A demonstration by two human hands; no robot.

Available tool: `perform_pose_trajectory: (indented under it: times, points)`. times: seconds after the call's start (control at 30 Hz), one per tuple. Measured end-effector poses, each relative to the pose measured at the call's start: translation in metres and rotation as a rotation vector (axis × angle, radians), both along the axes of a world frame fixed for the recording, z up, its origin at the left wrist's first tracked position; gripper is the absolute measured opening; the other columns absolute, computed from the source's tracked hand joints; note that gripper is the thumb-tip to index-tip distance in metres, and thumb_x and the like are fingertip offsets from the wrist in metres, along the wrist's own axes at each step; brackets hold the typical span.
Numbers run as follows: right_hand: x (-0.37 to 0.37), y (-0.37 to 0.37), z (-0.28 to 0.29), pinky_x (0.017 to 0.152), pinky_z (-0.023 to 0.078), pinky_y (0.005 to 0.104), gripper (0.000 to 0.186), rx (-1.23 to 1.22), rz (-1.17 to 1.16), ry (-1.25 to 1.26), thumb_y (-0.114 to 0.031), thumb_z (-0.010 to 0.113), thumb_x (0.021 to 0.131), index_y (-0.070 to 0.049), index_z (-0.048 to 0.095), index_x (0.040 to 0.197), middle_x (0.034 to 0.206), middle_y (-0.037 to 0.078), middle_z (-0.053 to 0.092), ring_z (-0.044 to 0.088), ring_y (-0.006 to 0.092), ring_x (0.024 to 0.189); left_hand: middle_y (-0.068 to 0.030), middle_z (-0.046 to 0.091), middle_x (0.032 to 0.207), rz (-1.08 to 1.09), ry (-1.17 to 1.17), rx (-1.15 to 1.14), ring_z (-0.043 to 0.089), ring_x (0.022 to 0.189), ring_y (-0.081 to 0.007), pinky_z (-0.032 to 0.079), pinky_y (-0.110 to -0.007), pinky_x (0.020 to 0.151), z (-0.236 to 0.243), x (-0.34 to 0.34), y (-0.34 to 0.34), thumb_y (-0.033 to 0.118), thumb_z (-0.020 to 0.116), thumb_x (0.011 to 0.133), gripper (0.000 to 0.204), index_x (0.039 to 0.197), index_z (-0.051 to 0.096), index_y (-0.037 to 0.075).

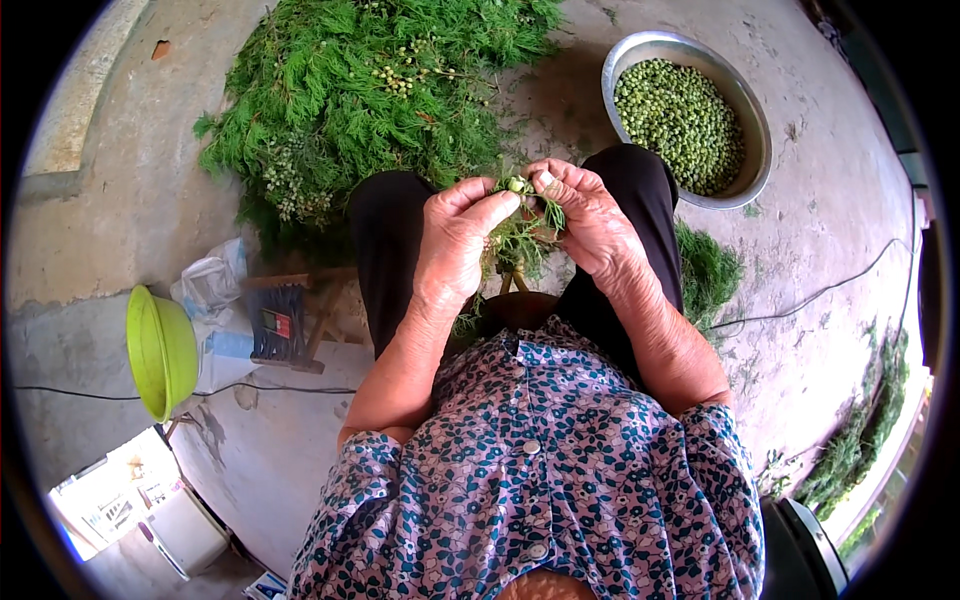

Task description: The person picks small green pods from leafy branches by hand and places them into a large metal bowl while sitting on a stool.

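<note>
Both hands meet over the lap. Left hand and right hand pinch one green sprig between fingertips, small berries at its tip. Metal bowl of green berries far right; branch pile far left.

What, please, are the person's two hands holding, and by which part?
Both hands, left hand and right hand, pinch a feathery green sprig near its top, by small green berries.

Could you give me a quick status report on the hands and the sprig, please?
Left hand and right hand both pinching green sprig over lap. Metal bowl of green berries right. Branch pile ahead. Nothing obstructing.
</note>
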State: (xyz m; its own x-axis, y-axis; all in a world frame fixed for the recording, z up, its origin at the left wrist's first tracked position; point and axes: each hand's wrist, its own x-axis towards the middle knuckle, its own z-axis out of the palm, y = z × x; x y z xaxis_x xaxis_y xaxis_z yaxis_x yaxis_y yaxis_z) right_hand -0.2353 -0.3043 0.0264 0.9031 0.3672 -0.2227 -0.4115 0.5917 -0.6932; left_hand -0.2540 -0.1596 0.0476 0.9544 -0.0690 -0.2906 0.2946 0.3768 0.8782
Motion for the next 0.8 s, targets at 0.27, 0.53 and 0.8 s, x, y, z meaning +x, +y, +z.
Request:
perform_pose_trajectory:
  times: [0.27, 0.53, 0.8]
  points:
    - [0.005, -0.008, -0.008, 0.049, 0.039, 0.0209, 0.021, 0.093, 0.097, 0.125, -0.026, 0.056, 0.084, -0.005, 0.057, 0.083, 0.070, 0.000, 0.054, 0.047, 0.0088, 0.056, -0.0034, 0.062, 0.078, -0.080, -0.029, -0.019, 0.057, 0.068, -0.0085, 0.046, -0.021, 0.066, -0.003, 0.002, 0.002, 0.002, 0.058, 0.077, 0.010, 0.087, 0.062, 0.000]
    - [0.010, -0.007, 0.001, 0.058, 0.042, 0.0218, 0.019, -0.006, -0.011, -0.056, -0.019, 0.059, 0.083, -0.003, 0.059, 0.093, 0.079, 0.001, 0.058, 0.052, 0.0082, 0.068, 0.0086, 0.047, 0.061, -0.006, -0.074, 0.220, 0.037, 0.053, 0.0004, 0.028, -0.018, 0.046, -0.006, 0.005, -0.002, 0.006, 0.062, 0.077, 0.004, 0.074, 0.061, 0.003]
    - [0.013, -0.002, -0.003, 0.056, 0.041, 0.0210, 0.015, -0.130, 0.004, -0.105, -0.016, 0.063, 0.080, -0.003, 0.059, 0.085, 0.071, 0.000, 0.058, 0.051, 0.0084, 0.063, 0.0081, 0.046, 0.059, -0.069, -0.210, 0.290, 0.037, 0.053, 0.0003, 0.029, -0.018, 0.046, -0.015, 0.008, 0.000, 0.006, 0.063, 0.076, 0.007, 0.072, 0.059, 0.003]
